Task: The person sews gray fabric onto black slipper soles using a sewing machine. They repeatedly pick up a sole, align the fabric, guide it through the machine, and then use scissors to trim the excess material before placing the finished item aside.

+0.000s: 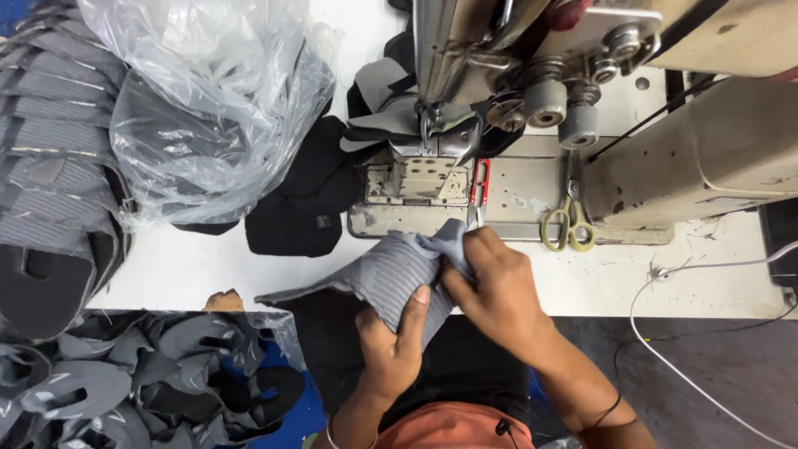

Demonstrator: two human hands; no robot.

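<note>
Both grips are clenched on a grey ribbed fabric piece (386,274): the left hand (392,349) from below, the right hand (499,287) pinching its top edge, just before the sewing machine (515,91) on the white bench (191,266); yellow-handled scissors (568,223) lie beside.

Two bare forearms without sleeves, thin silver bangle (331,432) on left wrist below the grip, dark thin band (609,409) around right forearm, orange-red shirt (453,427), black earphone wire clip (501,428).
</note>
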